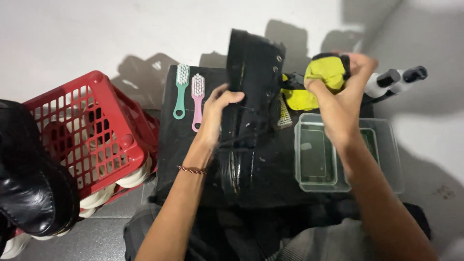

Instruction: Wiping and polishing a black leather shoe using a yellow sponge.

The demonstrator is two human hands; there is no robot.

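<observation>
black boot (251, 96) standing upright on the black cloth (193, 159) | left hand (217, 108) gripping its side | right hand (345, 84) squeezing a yellow cloth (326, 72) above clear containers (348, 154) | brushes (189, 94), red basket (92, 130) lying left

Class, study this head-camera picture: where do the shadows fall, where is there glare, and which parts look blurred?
Head view: hard shadows of the black boot and the hands fall upward on the pale floor behind; glare glints on the glossy black shoe at the left edge; the right hand gripping the yellow cloth is motion-blurred; the left hand on the boot is sharper; the frame edges bow slightly.
</observation>
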